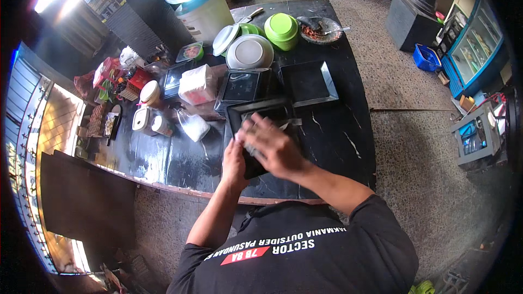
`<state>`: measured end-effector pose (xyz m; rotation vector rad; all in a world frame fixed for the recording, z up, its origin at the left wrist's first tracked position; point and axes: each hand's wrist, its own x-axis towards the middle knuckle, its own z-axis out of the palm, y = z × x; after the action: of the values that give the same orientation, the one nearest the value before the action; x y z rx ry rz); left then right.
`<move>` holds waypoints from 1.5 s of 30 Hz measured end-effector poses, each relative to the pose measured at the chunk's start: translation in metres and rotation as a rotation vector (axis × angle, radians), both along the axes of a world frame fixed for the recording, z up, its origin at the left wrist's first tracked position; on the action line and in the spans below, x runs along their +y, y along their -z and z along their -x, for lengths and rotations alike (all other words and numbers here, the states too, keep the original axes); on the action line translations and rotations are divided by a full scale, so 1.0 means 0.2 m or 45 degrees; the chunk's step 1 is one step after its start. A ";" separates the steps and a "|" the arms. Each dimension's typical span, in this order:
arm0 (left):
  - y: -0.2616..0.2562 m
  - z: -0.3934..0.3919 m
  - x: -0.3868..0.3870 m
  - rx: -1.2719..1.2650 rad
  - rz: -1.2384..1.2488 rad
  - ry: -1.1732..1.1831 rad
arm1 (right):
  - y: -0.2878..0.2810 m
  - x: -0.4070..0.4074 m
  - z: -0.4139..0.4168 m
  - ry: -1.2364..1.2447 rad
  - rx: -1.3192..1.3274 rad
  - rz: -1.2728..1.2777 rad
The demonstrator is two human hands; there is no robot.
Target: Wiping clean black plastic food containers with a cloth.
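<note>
My left hand (234, 161) grips the left edge of a black square plate (256, 167), which is held tilted above the table's near side. Over the plate's face lies my right hand (276, 147), its fingers blurred by motion. A pale thin scrap, perhaps tissue, (292, 122) shows beyond the right hand; whether the fingers hold it is unclear. Beyond the held plate, more black square plates (308, 83) rest on the black table (335, 130). To their left are black rectangular trays (241, 85) and a pack of white tissues (198, 84).
Green bowls (282, 28), an upturned white bowl (250, 52) and a stone mortar (322, 34) with red paste stand at the back. A knife (251, 15) lies near the water dispenser (204, 16). Tubs (150, 92) and a clear bag (194, 125) sit left.
</note>
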<state>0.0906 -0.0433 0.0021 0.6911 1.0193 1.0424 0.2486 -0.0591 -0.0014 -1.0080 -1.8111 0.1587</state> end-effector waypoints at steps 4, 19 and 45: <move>0.02 0.08 0.01 -0.236 -0.098 -0.005 | 0.01 -0.03 -0.06 -0.115 -0.104 -0.071; 0.07 0.09 -0.08 -0.395 -0.279 0.207 | -0.10 -0.09 0.11 -0.183 0.038 -0.069; 0.04 0.06 -0.17 0.635 -0.316 0.275 | -0.10 0.25 -0.15 -0.027 0.013 0.126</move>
<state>0.0794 -0.0776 -0.0058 1.2803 1.2156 0.8297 0.2792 -0.0095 0.0186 -1.0554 -1.8201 0.2682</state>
